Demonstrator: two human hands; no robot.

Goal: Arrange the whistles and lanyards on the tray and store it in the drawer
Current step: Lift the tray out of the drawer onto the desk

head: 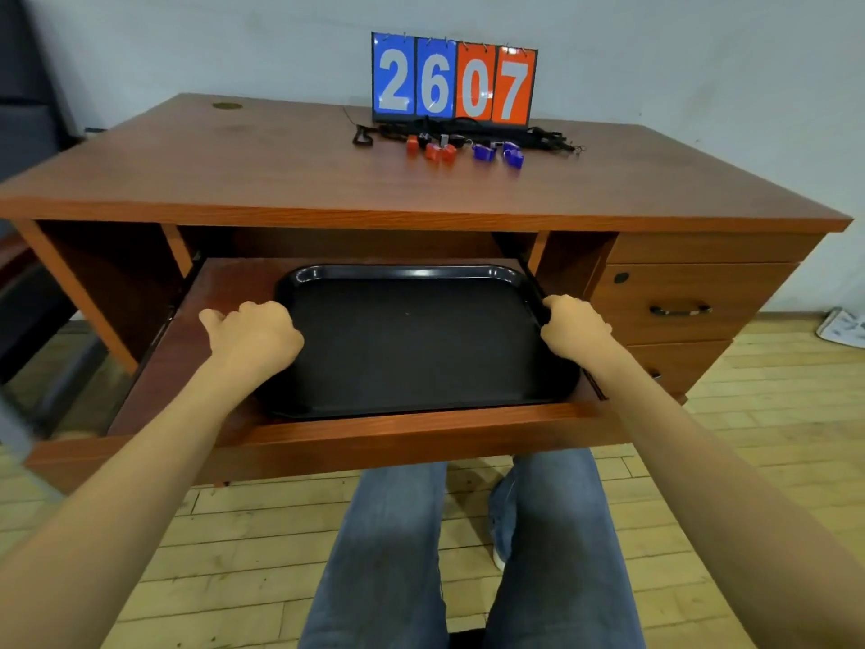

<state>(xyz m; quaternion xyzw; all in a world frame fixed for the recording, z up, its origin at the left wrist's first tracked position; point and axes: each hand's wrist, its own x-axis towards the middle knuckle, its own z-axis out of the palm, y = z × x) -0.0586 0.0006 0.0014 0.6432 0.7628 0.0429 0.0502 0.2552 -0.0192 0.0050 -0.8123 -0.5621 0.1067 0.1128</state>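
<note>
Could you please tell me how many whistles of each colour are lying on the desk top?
Red whistles: 3
Blue whistles: 2
Total: 5 whistles
The black lanyards behind them are too tangled to count.

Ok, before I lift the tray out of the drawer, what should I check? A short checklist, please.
1. Left hand grips the tray by its left rim: ok.
2. Right hand grips its right rim: ok.
3. Tray bare, nothing to slide: ok.
4. Drawer pulled well out: ok.
5. Free desk surface in front of the whistles and lanyards: ok.
6. Grip reaches under the rim: cannot tell.
</note>
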